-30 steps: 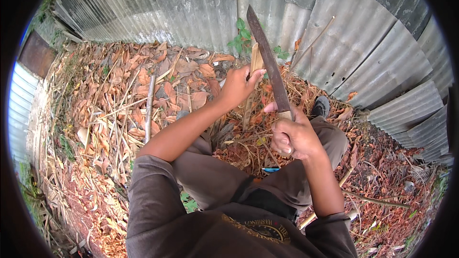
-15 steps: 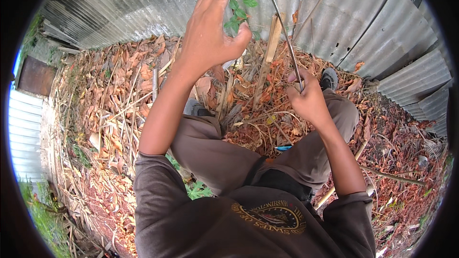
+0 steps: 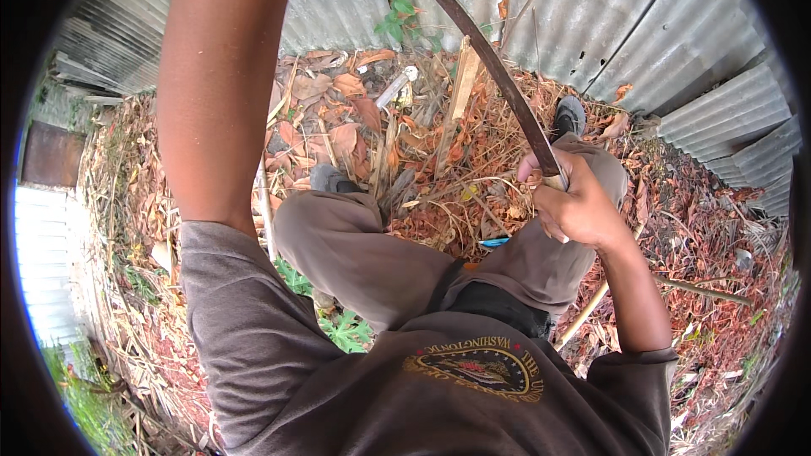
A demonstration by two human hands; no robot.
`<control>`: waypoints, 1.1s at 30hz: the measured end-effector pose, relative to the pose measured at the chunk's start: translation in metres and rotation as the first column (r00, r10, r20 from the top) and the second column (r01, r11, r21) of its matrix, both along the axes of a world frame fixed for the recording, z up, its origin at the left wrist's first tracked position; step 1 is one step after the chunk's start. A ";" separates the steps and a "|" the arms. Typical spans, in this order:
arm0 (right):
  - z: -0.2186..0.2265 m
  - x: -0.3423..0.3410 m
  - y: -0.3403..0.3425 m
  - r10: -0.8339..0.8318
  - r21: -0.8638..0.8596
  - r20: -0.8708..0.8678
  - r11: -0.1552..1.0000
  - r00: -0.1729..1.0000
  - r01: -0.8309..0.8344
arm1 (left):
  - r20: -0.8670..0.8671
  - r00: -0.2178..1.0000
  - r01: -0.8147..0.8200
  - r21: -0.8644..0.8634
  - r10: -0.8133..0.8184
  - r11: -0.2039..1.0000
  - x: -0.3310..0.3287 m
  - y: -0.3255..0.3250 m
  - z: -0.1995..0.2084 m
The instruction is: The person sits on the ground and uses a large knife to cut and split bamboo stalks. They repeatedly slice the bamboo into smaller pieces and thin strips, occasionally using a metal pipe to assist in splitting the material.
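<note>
My right hand (image 3: 581, 201) is closed round the handle of a machete (image 3: 500, 76), in front of my right knee. Its long, dark, slightly curved blade points up and to the left, with the tip near the metal sheets. My left forearm (image 3: 221, 76) is raised and runs out past the top edge, so the left hand itself is out of sight. Just left of the blade a split piece of pale wood (image 3: 461, 89) stands upright among dry leaves. Between my legs a small blue object (image 3: 493, 242) lies on the litter, partly covered by my trousers.
Corrugated metal sheets (image 3: 329, 13) form a fence along the far side. Dry brown leaves (image 3: 317, 131) and twigs cover the ground. A green leafy plant (image 3: 395, 17) grows against the fence, and thin sticks (image 3: 701, 291) lie at the right.
My left hand has gone up and out past the top edge. My right hand has come slightly closer and to the right, and the machete has turned so its flat side shows.
</note>
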State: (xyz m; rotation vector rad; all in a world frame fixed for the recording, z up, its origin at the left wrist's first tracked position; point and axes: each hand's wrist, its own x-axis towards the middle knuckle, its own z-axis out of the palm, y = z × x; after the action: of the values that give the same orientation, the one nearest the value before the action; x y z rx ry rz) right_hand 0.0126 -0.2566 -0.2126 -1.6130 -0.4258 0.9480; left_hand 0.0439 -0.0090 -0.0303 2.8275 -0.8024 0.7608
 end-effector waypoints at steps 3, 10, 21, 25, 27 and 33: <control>-0.001 -0.004 -0.004 -0.020 -0.023 -0.058 1.000 0.998 0.019 | -0.350 0.937 0.002 0.027 0.008 1.000 0.047 -0.007 -0.067; -0.006 0.000 0.006 0.144 0.007 -0.065 0.990 0.988 -0.143 | -0.308 0.950 -0.149 -0.317 0.047 0.937 0.062 0.032 -0.013; -0.005 -0.020 0.008 0.136 0.029 -0.264 0.991 0.955 -0.133 | -0.429 0.876 -0.239 0.013 0.221 0.971 0.044 0.044 -0.130; -0.014 -0.041 0.019 0.158 0.209 -0.494 0.976 0.855 -0.060 | -0.310 0.922 -0.277 -0.109 0.233 0.955 0.034 0.051 -0.129; -0.018 -0.045 0.026 0.204 0.257 -0.558 0.964 0.805 -0.066 | -0.233 0.947 -0.264 -0.165 0.222 0.950 0.032 0.055 -0.130; -0.032 -0.056 0.030 0.268 0.363 -0.637 0.931 0.722 -0.025 | -0.012 0.996 -0.078 -0.559 0.086 0.826 0.017 0.068 -0.123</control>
State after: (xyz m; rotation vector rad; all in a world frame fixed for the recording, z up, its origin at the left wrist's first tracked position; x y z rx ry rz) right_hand -0.0429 -0.2270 -0.2448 -0.8349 -0.1801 1.4310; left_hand 0.0605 0.0587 -0.1530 2.3318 -0.3685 0.8584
